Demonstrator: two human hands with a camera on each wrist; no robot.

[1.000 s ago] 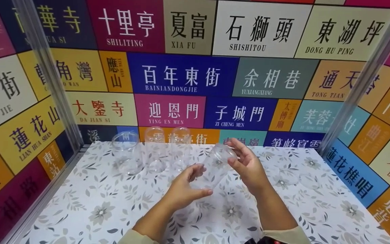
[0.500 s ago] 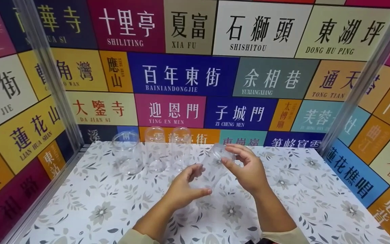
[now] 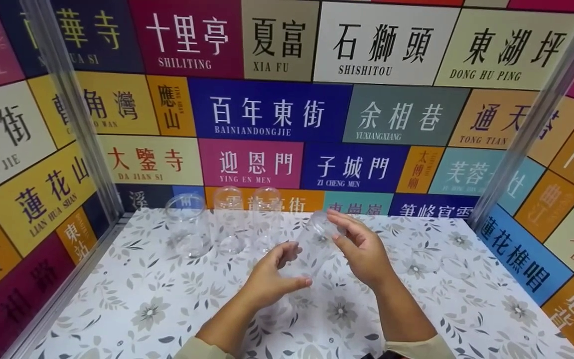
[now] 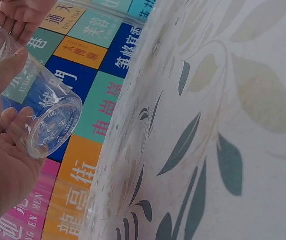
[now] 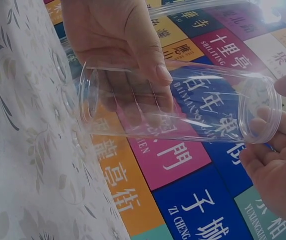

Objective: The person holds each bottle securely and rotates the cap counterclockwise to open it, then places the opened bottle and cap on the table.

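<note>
A clear plastic jar [image 3: 315,252] is held tilted between both hands above the table, its base toward the left hand. My left hand [image 3: 269,281] grips the jar's body near the base, thumb on one side and fingers on the other, as the right wrist view shows. Around the jar's ringed upper end [image 5: 260,112], the right hand [image 3: 366,254] curls its thumb and fingers. In the left wrist view the round base [image 4: 55,127] faces the camera.
Three clear jars stand at the back left: a wide one [image 3: 187,234] and two narrower ones [image 3: 228,224], [image 3: 267,224]. Flat clear round pieces [image 3: 419,262] lie on the patterned tabletop [image 3: 147,314] at the right. Sign-printed panels [image 3: 272,109] wall in the back and sides.
The right hand has shifted left and turned over the jar's upper end, its fingers changing their place on the rim. The left hand has stayed in place.
</note>
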